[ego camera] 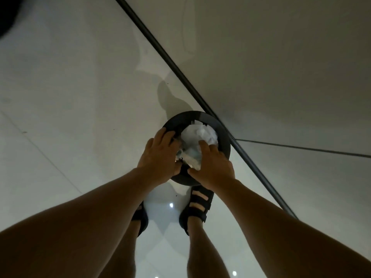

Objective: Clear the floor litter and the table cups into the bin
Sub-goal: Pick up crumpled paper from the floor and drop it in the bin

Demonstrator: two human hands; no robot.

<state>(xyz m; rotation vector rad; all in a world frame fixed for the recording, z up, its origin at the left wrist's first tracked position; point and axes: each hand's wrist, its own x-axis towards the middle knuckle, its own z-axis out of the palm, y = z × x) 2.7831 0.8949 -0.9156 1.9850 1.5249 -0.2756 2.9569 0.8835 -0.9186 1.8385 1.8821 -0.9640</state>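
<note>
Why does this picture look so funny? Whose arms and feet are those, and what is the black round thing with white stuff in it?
There is no machine here. A person wears a camera on their head, so you look down just as they do. Those are their own arms and their feet in black sandals. The black round thing is a bin, seen from above. It stands on the pale shiny floor, right beside the wall. The white stuff is crumpled litter inside the bin. The left hand lies over the bin's left rim, and the right hand lies on the litter. The picture is dim, so I cannot tell whether the fingers grip the litter or only push it down.
</note>
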